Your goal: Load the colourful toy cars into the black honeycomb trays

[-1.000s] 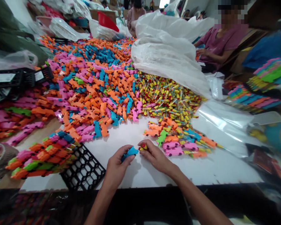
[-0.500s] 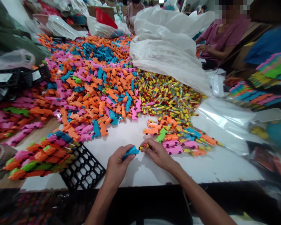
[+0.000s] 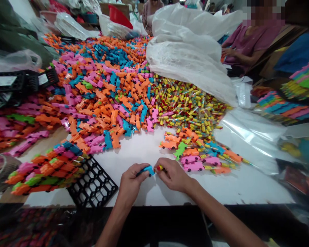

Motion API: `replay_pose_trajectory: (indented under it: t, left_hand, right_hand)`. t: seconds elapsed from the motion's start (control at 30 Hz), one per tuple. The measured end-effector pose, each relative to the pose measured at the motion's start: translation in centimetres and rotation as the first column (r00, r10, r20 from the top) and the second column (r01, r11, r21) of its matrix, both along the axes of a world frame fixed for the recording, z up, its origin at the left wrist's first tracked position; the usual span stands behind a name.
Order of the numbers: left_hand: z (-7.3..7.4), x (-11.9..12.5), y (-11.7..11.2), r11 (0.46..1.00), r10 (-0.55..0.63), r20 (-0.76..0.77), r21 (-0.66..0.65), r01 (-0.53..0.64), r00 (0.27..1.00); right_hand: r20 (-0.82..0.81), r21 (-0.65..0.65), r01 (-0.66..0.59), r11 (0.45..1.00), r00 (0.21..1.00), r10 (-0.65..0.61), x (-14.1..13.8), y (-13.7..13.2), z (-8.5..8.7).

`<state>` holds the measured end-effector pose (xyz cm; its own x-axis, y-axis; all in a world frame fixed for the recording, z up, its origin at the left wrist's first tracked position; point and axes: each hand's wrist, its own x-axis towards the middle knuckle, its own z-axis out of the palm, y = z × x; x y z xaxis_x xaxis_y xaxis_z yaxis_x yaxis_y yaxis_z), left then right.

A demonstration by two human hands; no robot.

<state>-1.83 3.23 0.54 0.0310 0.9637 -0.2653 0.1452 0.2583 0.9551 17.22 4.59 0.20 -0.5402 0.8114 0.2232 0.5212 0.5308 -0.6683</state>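
Note:
My left hand pinches a blue toy car between thumb and fingers, a dark wheel showing on its near side. Close beside the car's right end, my right hand is closed on a small yellow-and-red tube, mostly covered by the fingers. Whether car and tube touch I cannot tell. Just beyond my right hand lie pink, orange, green and blue toy cars, some with yellow tubes fixed to an end. A black grid tray lies left of my left hand.
Stacked cars stand against the tray's left. A large heap of toy cars spreads behind, beside a pile of yellow tubes partly under a white plastic bag. A person in a pink shirt sits at the back right.
The blue car has turned in my left hand so its wheel shows. My right hand has shifted slightly and now covers more of the yellow-and-red tube. The whole view has drifted slightly.

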Motion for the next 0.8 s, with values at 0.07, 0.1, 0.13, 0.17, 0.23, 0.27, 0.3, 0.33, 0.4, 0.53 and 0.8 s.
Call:
replay_pose_trajectory:
  t: [0.07,0.1,0.13,0.17,0.23,0.27,0.3,0.33,0.4,0.53,0.8]
  left_hand:
    - [0.2,-0.1,0.3,0.998,0.013,0.022,-0.058,-0.011,1.0]
    - [0.4,-0.1,0.5,0.998,-0.004,0.012,-0.06,0.005,1.0]
    - [0.6,-0.1,0.7,0.998,-0.034,-0.009,-0.047,0.034,0.999]
    - [0.7,-0.2,0.9,0.998,-0.064,-0.035,-0.026,0.063,0.997]
    - [1.1,-0.2,1.2,0.993,-0.116,-0.072,0.0,0.116,0.991]
    - [1.2,-0.3,1.3,0.991,-0.137,-0.068,-0.01,0.137,0.988]
    - [1.3,-0.3,1.3,0.988,-0.154,-0.049,-0.034,0.153,0.987]
    - [1.3,-0.3,1.2,0.985,-0.163,-0.025,-0.06,0.161,0.986]
    - [1.4,-0.2,1.1,0.982,-0.167,0.001,-0.088,0.167,0.986]
    - [1.4,0.2,0.8,0.985,-0.166,-0.053,-0.052,0.163,0.985]
    - [2.0,0.7,1.1,0.989,-0.143,-0.06,-0.057,0.14,0.988]
  right_hand:
    - [0.027,0.157,0.044,0.987,0.998,-0.048,-0.4,-0.7,-0.5]
    - [0.048,0.228,0.046,0.973,0.997,-0.058,-0.5,-0.9,-0.8]
    - [0.074,0.282,0.035,0.959,0.996,-0.058,-0.6,-1.0,-1.0]
    - [0.098,0.32,0.019,0.947,0.994,-0.054,-0.6,-1.0,-1.2]
    - [0.136,0.347,-0.009,0.938,0.99,-0.041,-0.4,-0.7,-1.5]
    - [0.148,0.344,-0.022,0.939,0.989,-0.032,-0.2,-0.6,-1.5]
    - [0.158,0.341,-0.035,0.939,0.987,-0.021,0.0,-0.4,-1.6]
    - [0.167,0.346,-0.049,0.937,0.986,-0.01,0.1,-0.4,-1.7]
    - [0.181,0.372,-0.084,0.924,0.983,0.016,0.5,-0.3,-1.8]
    - [0.098,0.34,-0.051,0.939,0.995,0.019,0.9,-0.6,-2.1]
    - [-0.017,0.212,0.008,0.977,1.0,-0.005,1.0,-0.7,-1.8]
